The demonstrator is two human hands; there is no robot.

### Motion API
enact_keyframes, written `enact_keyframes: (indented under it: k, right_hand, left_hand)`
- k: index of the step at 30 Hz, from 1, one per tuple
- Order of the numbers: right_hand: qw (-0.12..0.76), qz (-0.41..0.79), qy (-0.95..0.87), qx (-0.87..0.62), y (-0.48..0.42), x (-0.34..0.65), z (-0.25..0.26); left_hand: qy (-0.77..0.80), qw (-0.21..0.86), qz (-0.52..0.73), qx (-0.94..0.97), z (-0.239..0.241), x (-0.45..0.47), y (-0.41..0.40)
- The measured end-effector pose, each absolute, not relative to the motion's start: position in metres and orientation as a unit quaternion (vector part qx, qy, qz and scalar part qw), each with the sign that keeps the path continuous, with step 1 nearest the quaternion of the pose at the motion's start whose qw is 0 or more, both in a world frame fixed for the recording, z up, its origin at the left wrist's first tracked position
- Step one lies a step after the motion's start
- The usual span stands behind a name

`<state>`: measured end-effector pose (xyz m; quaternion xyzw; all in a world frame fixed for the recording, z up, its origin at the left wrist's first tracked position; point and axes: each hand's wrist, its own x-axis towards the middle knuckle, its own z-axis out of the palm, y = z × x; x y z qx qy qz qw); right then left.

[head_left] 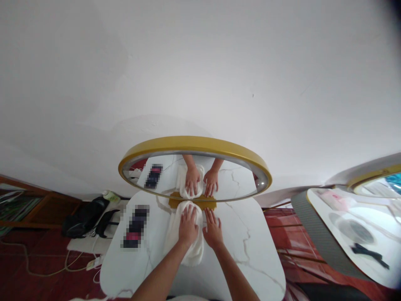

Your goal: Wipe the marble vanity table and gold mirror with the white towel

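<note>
A white folded cloth, towel-like [196, 253], lies lengthwise on the white marble-patterned table [250, 255]. My left hand [188, 229] rests flat on top of it, fingers stretched toward the mirror. Just right of the cloth, my right hand [213, 230] lies palm down with its fingers extended, close to the cloth's edge and the gold mirror base [208, 205]. Neither hand grasps anything. An oval mirror with a gold rim [194, 143] stands at the table's back and reflects both hands and the cloth.
A pixelated dark item [136, 225] lies on the table's left side. Left of the table are a black bag [86, 215], a green-capped bottle [111, 196] and cables [46, 274]. A second table [332, 221] stands at right, with a black object [369, 254] on it.
</note>
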<state>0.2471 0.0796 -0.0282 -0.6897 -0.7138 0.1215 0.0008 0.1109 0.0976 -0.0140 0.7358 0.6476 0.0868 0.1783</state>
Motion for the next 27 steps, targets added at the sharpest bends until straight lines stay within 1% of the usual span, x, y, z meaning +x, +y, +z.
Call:
enact_keyframes:
  k: [6, 11, 14, 17, 19, 22, 24, 27]
  right_hand:
    - [0.007, 0.133, -0.708, -0.693, 0.081, 0.25, -0.031]
    - [0.045, 0.163, -0.697, -0.696, 0.085, 0.257, -0.031]
    - [0.067, 0.151, -0.687, -0.708, 0.087, 0.257, -0.025]
    - [0.102, 0.121, -0.692, -0.704, 0.085, 0.249, -0.015]
    - [0.107, 0.111, -0.722, -0.674, 0.082, 0.239, -0.007]
    - [0.088, 0.109, -0.762, -0.632, 0.078, 0.219, -0.001]
    - [0.067, 0.106, -0.762, -0.635, 0.077, 0.206, -0.002]
    - [0.038, 0.109, -0.751, -0.65, 0.078, 0.195, -0.006]
  left_hand:
    - [0.627, 0.236, 0.115, 0.733, -0.018, 0.14, 0.103]
    - [0.583, 0.32, 0.168, 0.728, -0.013, 0.135, 0.11]
    - [0.556, 0.34, 0.184, 0.735, -0.007, 0.125, 0.114]
    - [0.567, 0.328, 0.198, 0.729, -0.003, 0.109, 0.117]
    - [0.59, 0.309, 0.205, 0.717, -0.001, 0.096, 0.117]
    - [0.632, 0.276, 0.205, 0.695, -0.004, 0.074, 0.116]
    - [0.65, 0.25, 0.192, 0.691, -0.009, 0.06, 0.114]
    - [0.649, 0.19, 0.141, 0.723, -0.019, 0.045, 0.11]
